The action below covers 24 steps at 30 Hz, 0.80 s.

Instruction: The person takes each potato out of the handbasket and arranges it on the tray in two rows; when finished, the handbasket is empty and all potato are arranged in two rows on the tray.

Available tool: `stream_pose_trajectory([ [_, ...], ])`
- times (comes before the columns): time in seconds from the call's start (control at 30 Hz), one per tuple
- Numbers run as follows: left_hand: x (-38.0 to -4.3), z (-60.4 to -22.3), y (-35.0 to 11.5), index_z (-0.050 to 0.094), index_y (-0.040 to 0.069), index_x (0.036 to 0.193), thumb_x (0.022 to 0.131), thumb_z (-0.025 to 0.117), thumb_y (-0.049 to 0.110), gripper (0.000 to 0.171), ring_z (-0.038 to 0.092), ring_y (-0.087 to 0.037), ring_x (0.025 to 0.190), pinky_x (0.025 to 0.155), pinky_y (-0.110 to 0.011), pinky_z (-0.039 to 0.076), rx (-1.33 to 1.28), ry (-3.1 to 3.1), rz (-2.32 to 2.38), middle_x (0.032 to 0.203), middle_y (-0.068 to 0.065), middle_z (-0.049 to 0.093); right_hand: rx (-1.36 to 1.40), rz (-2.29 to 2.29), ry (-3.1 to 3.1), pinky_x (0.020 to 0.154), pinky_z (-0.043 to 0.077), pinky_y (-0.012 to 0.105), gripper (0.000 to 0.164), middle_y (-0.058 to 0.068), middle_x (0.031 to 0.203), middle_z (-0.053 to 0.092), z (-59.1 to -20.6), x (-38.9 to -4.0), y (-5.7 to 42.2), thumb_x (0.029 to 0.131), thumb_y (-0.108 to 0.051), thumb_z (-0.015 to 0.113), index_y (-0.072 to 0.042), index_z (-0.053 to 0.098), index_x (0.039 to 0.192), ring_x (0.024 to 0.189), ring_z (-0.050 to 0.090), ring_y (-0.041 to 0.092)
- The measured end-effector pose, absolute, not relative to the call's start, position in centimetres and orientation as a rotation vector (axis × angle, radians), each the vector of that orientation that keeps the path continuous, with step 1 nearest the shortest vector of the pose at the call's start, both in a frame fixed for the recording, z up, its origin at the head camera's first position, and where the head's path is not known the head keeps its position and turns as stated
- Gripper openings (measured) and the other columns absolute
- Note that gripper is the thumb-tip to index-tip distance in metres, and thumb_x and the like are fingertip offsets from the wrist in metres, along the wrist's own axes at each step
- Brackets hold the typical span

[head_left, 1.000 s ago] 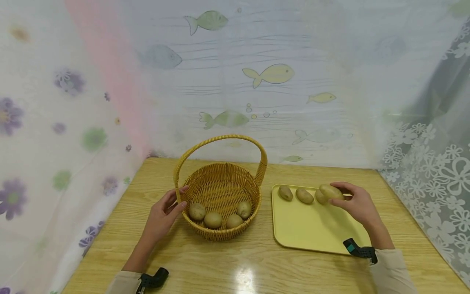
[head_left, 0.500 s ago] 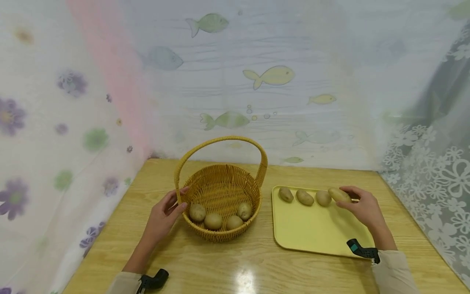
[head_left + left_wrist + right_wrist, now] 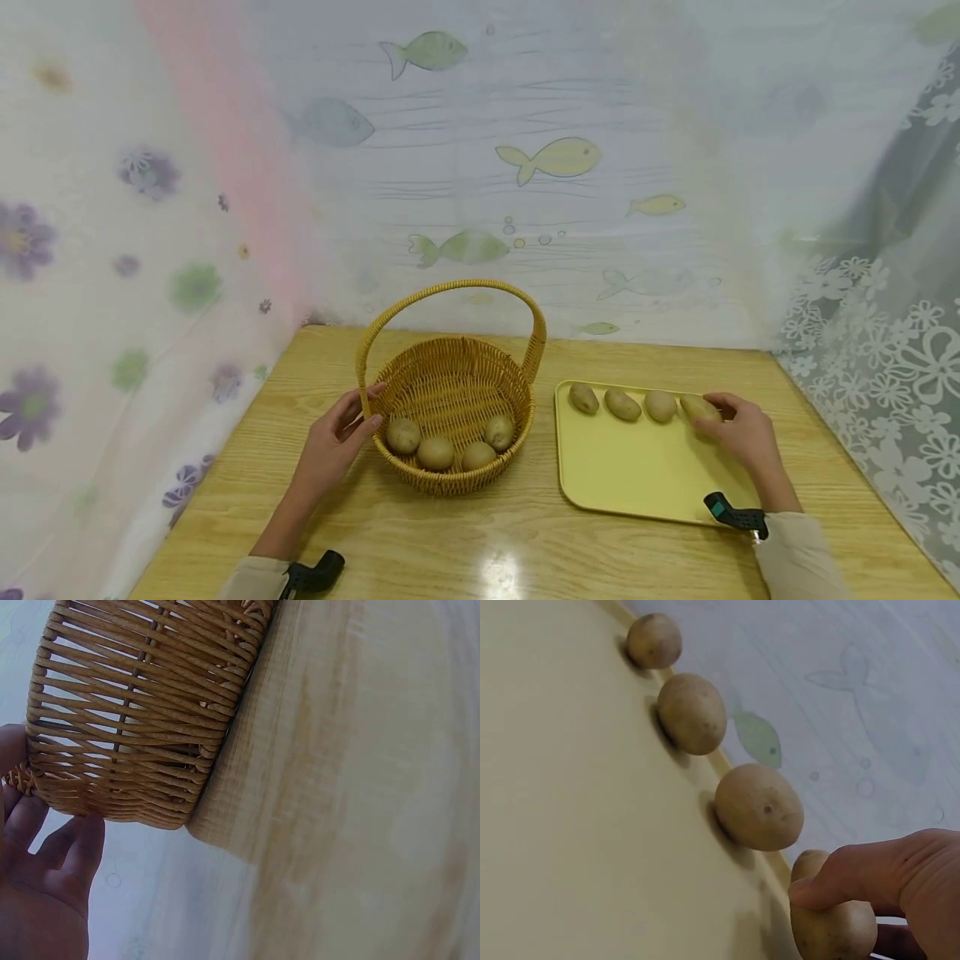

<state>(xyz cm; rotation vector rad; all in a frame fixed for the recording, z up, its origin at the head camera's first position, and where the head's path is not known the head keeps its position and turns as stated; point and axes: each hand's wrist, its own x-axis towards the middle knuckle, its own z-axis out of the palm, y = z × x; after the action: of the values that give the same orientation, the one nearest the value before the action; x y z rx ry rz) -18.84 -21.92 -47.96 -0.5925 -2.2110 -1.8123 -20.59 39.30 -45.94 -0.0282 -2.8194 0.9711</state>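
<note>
My right hand (image 3: 744, 429) pinches a potato (image 3: 699, 408) between thumb and fingers at the far right corner of the yellow tray (image 3: 637, 467). In the right wrist view the thumb lies across that potato (image 3: 832, 930). Three more potatoes, the nearest one (image 3: 661, 406) beside the held one, sit in a row along the tray's back edge. My left hand (image 3: 333, 437) grips the left rim of the wicker basket (image 3: 450, 483), by the foot of its handle. In the left wrist view its fingers (image 3: 86, 847) press the woven side. Several potatoes (image 3: 435, 452) lie at the basket's near side.
Basket and tray stand apart on a wooden table (image 3: 480, 542). A curtain with printed fish (image 3: 566, 157) hangs behind the table's back edge. Flowered sheets close off the left and right sides. Each wrist wears a black camera mount, such as the right one (image 3: 735, 512).
With the potato in it, my right hand has moved right and lowered to the tray's far right corner, uncovering the third potato of the row. The left hand has stayed at the basket.
</note>
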Motion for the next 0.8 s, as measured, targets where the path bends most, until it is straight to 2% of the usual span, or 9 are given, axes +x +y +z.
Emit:
stream_pose_trajectory([
  [0.23, -18.82, -47.97, -21.96, 0.052, 0.002, 0.150, 0.107, 0.062, 0.009, 0.045, 0.042, -0.030, 0.145, 0.108, -0.024, 0.045, -0.598, -2.212, -1.806, 0.153, -0.019, 0.051, -0.070, 0.951, -2.843, 0.085, 0.052, 0.061, 0.058, 0.039, 0.123, 0.060, -46.74, -20.86, 39.22, 0.092, -0.015, 0.079, 0.017, 0.056, 0.135, 0.108, 0.058, 0.052],
  [0.57, -18.88, -48.06, -21.91, 0.051, 0.001, 0.150, 0.106, 0.063, 0.008, 0.046, 0.043, -0.030, 0.145, 0.108, -0.025, 0.045, -0.602, -2.210, -1.813, 0.153, -0.018, 0.051, -0.059, 0.927, -2.837, 0.085, 0.051, 0.063, 0.057, 0.040, 0.126, 0.058, -47.07, -20.90, 39.08, 0.099, -0.019, 0.073, 0.018, 0.053, 0.137, 0.109, 0.057, 0.054],
  [0.8, -18.91, -48.04, -22.01, 0.053, 0.001, 0.148, 0.107, 0.063, 0.010, 0.044, 0.043, -0.025, 0.145, 0.108, -0.025, 0.045, -0.595, -2.214, -1.814, 0.154, -0.014, 0.052, -0.091, 0.945, -2.854, 0.092, 0.050, 0.065, 0.063, 0.041, 0.133, 0.053, -46.64, -20.90, 38.84, 0.102, -0.025, 0.069, 0.019, 0.048, 0.141, 0.117, 0.054, 0.056],
])
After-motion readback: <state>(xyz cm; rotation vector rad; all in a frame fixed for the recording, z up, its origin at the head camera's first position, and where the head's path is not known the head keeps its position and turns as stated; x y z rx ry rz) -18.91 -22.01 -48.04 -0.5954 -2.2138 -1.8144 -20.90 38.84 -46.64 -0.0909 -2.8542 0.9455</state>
